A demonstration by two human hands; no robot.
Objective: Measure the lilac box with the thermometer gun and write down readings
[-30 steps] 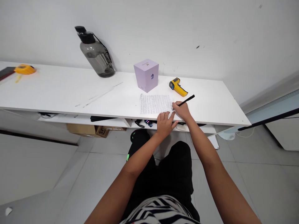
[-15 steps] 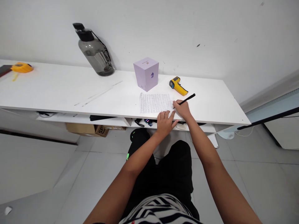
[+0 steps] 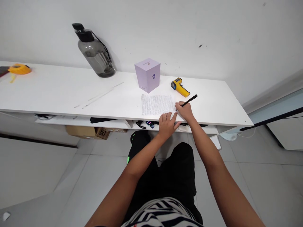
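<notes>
A sheet of paper [image 3: 156, 105] covered in lines of handwriting lies flat on the white desk. My right hand [image 3: 185, 110] grips a black pen [image 3: 191, 99], its tip down at the sheet's right side and its back end slanting up to the right. With fingers spread, my left hand [image 3: 167, 125] rests over the desk's front edge, its fingertips on the lower right part of the paper. Just behind the sheet stands a lilac box [image 3: 148, 75]. A yellow infrared thermometer [image 3: 180, 87] lies behind my right hand.
A large grey water bottle [image 3: 97, 56] stands by the wall, left of the box. At the far left is a yellow-orange tool [image 3: 20, 69]. Below the white desktop [image 3: 56, 91], a shelf holds several small items, and a cardboard box [image 3: 82, 131] sits underneath.
The whole view has shifted very slightly. Both hands keep almost the same place on the paper, and the pen's slant is nearly unchanged.
</notes>
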